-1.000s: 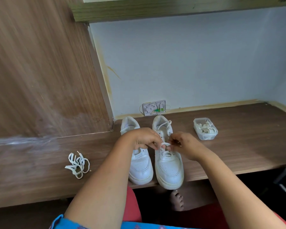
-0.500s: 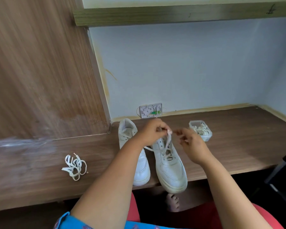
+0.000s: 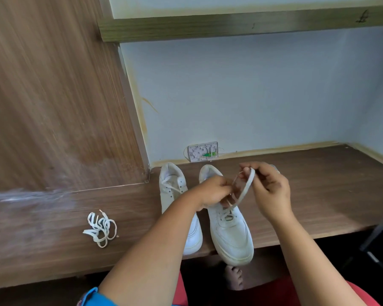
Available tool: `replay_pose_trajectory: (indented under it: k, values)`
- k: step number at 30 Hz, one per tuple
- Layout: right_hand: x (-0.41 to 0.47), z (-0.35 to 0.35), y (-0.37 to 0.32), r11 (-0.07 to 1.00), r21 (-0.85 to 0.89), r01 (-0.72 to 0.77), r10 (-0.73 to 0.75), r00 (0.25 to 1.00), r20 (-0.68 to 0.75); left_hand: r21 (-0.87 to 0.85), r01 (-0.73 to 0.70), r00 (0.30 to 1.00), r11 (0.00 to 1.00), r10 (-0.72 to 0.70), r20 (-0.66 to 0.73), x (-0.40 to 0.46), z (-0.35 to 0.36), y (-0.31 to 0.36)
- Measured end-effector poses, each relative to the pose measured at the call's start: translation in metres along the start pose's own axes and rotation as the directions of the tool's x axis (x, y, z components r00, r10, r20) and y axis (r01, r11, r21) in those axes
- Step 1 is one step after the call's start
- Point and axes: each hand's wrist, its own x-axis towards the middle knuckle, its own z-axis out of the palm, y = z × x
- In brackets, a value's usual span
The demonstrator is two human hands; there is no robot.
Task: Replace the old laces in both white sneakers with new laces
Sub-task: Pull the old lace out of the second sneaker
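- Two white sneakers are being kept side by side on the wooden desk (image 3: 318,195), seen from the single head view: the left sneaker (image 3: 175,195) just left of the left hand, the right sneaker (image 3: 230,233) directly beneath both hands.
- One lace (image 3: 244,191) is being drawn up out of the right sneaker; only the lower eyelets near the toe are being seen as threaded, while whether it is an old lace coming out or a new one going in cannot be told.
- A loose lace bundle (image 3: 101,228) is being left on the desk well to the left of the left hand, so by judgement at least one lace is already out, and most of the work is being judged as undone.
- The left hand (image 3: 215,193) is being held curled, fingers pinching the lace above the shoe's tongue.
- The right hand (image 3: 268,188) is being held raised just right of it, thumb and fingertips pinching the loop's upper end.
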Motion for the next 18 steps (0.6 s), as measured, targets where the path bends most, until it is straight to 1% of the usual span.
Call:
replay_pose_trajectory:
  k: [1, 2, 3, 4, 5, 6, 7, 8, 9, 10, 11, 12, 13, 14, 15, 16, 17, 18]
  values:
    - [0.001, -0.002, -0.001, 0.998, 0.060, -0.036, 0.037, 0.999, -0.013, -0.148, -0.018, 1.000, 0.989, 0.017, -0.008, 0.000, -0.003, 0.005]
    - [0.003, -0.005, 0.000, 0.990, 0.119, -0.079, 0.080, 0.997, -0.003, -0.304, -0.052, 0.999, 0.951, 0.048, -0.021, -0.001, -0.011, 0.008]
    - [0.004, -0.007, 0.003, 0.982, 0.143, -0.120, 0.117, 0.993, 0.024, -0.457, -0.098, 0.995, 0.884, 0.086, -0.047, -0.004, -0.021, 0.011]
    - [0.005, -0.009, 0.008, 0.984, 0.099, -0.151, 0.145, 0.987, 0.063, -0.595, -0.148, 0.989, 0.790, 0.113, -0.096, -0.007, -0.031, 0.012]
    - [0.006, -0.012, 0.016, 0.986, -0.024, -0.166, 0.168, 0.979, 0.116, -0.712, -0.189, 0.982, 0.677, 0.115, -0.151, -0.011, -0.040, 0.012]
    - [0.006, -0.014, 0.023, 0.970, -0.186, -0.157, 0.191, 0.964, 0.184, -0.786, -0.219, 0.974, 0.578, 0.089, -0.207, -0.013, -0.046, 0.011]
    - [0.004, -0.015, 0.031, 0.932, -0.340, -0.122, 0.219, 0.940, 0.263, -0.831, -0.259, 0.963, 0.492, 0.067, -0.261, -0.016, -0.051, 0.009]
    - [0.000, -0.014, 0.040, 0.890, -0.450, -0.072, 0.244, 0.908, 0.339, -0.851, -0.319, 0.944, 0.416, 0.064, -0.323, -0.018, -0.055, 0.008]
    - [-0.004, -0.011, 0.047, 0.856, -0.516, -0.027, 0.272, 0.873, 0.404, -0.857, -0.381, 0.922, 0.346, 0.069, -0.382, -0.021, -0.059, 0.008]
    - [-0.010, -0.006, 0.052, 0.836, -0.548, -0.002, 0.300, 0.839, 0.454, -0.848, -0.439, 0.896, 0.296, 0.073, -0.438, -0.024, -0.065, 0.009]
    - [-0.015, 0.000, 0.055, 0.826, -0.564, 0.022, 0.310, 0.817, 0.486, -0.829, -0.482, 0.873, 0.284, 0.081, -0.480, -0.028, -0.070, 0.012]
    - [-0.018, 0.005, 0.058, 0.827, -0.560, 0.047, 0.291, 0.817, 0.499, -0.803, -0.507, 0.856, 0.315, 0.071, -0.512, -0.030, -0.076, 0.011]
    - [-0.020, 0.009, 0.059, 0.830, -0.553, 0.070, 0.263, 0.826, 0.499, -0.774, -0.503, 0.846, 0.385, 0.039, -0.531, -0.032, -0.080, 0.011]
    - [-0.021, 0.012, 0.058, 0.834, -0.544, 0.092, 0.232, 0.836, 0.497, -0.712, -0.456, 0.835, 0.534, -0.019, -0.550, -0.030, -0.082, 0.007]
    - [-0.020, 0.012, 0.056, 0.833, -0.544, 0.099, 0.229, 0.834, 0.502, -0.569, -0.319, 0.820, 0.758, -0.081, -0.567, -0.029, -0.081, 0.003]
    - [-0.018, 0.011, 0.056, 0.827, -0.554, 0.094, 0.252, 0.819, 0.515, -0.307, -0.055, 0.804, 0.950, -0.141, -0.578, -0.026, -0.080, -0.003]
    - [-0.016, 0.009, 0.055, 0.812, -0.578, 0.075, 0.306, 0.789, 0.532, -0.002, 0.267, 0.792, 0.964, -0.221, -0.570, -0.022, -0.080, -0.011]
    - [-0.014, 0.006, 0.054, 0.797, -0.602, 0.057, 0.361, 0.754, 0.549, 0.238, 0.504, 0.783, 0.830, -0.323, -0.531, -0.022, -0.078, -0.015]
